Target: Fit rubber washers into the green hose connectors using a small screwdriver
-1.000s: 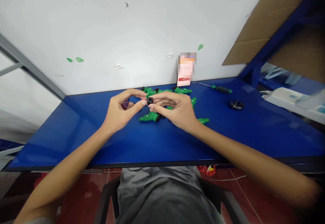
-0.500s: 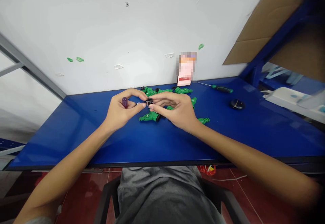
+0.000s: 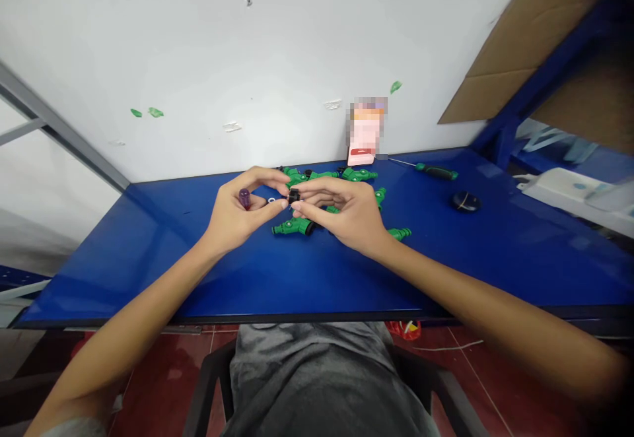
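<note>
Between the fingertips of both hands is a small black plastic fitting (image 3: 294, 195), held just above the table. My left hand (image 3: 232, 211) pinches its left side with thumb and forefinger. Curled in the other left fingers is a tool with a purple handle (image 3: 244, 199); most of it is hidden. My right hand (image 3: 349, 211) grips the fitting from the right with thumb and fingertips. A small white ring (image 3: 271, 201) shows near the left fingers. Green hose valves with black ends lie around and behind the hands, one green valve (image 3: 292, 227) just below the fitting.
On the blue table (image 3: 297, 278), a green-and-black screwdriver (image 3: 436, 171) and a round black object with a band (image 3: 465, 201) lie to the right. A phone-like upright screen (image 3: 364, 133), partly pixelated, leans on the white wall (image 3: 198, 47). A white device (image 3: 569, 193) stands at far right.
The black fitting has turned slightly between the fingertips. Both hands keep their grip in nearly the same place, and the view has shifted a little.
</note>
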Action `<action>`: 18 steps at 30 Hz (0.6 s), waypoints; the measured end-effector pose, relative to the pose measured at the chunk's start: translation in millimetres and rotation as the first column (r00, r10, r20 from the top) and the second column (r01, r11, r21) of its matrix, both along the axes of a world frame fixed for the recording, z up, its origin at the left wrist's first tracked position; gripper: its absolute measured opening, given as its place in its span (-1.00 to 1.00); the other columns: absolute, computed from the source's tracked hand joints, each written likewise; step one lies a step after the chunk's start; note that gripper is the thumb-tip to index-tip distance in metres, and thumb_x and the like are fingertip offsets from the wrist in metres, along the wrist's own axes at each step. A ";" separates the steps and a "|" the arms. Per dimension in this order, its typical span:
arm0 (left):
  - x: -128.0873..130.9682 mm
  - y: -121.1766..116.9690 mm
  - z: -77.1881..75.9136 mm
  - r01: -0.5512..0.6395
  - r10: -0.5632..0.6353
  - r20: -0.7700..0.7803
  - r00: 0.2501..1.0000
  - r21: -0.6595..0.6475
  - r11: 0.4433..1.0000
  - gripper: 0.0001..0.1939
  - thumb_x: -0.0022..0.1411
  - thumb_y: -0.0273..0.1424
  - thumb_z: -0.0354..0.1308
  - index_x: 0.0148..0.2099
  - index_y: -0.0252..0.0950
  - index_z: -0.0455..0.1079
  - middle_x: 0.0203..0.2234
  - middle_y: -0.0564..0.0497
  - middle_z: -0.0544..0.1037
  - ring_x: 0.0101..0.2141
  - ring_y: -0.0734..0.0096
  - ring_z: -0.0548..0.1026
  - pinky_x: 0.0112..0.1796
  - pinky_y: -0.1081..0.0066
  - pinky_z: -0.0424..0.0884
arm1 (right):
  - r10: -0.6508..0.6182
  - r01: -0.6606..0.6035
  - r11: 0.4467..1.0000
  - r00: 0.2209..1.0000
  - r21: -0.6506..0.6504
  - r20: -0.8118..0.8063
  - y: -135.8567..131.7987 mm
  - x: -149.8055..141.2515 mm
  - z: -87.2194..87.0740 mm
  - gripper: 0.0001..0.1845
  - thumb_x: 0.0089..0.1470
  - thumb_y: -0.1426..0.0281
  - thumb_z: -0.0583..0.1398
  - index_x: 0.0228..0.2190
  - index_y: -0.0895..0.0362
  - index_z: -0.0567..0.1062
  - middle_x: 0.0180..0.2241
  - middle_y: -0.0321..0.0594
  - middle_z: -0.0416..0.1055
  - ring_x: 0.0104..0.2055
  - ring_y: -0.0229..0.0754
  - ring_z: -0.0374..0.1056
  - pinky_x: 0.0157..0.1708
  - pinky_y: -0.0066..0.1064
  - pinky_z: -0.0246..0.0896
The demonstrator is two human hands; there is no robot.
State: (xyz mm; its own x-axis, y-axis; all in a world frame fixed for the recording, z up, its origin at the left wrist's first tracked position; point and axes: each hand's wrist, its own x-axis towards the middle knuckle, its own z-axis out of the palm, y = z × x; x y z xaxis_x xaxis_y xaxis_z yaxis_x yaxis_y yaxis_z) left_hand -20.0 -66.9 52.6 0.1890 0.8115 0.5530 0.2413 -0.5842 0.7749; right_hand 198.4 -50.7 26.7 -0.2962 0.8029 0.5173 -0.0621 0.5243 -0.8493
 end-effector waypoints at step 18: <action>1.1 -0.8 -3.2 -0.048 0.048 -0.023 0.999 0.007 0.999 -0.77 0.33 -0.19 0.45 -0.27 -0.24 0.66 -0.37 -0.02 0.67 -0.67 0.69 0.09 -0.63 0.42 -0.10 | -0.029 0.029 0.999 0.999 0.022 0.022 -0.2 -0.1 -0.3 -0.67 0.12 0.19 0.51 -0.12 0.07 0.74 -0.26 -0.17 0.74 -0.27 -0.06 0.71 -0.19 -0.21 0.70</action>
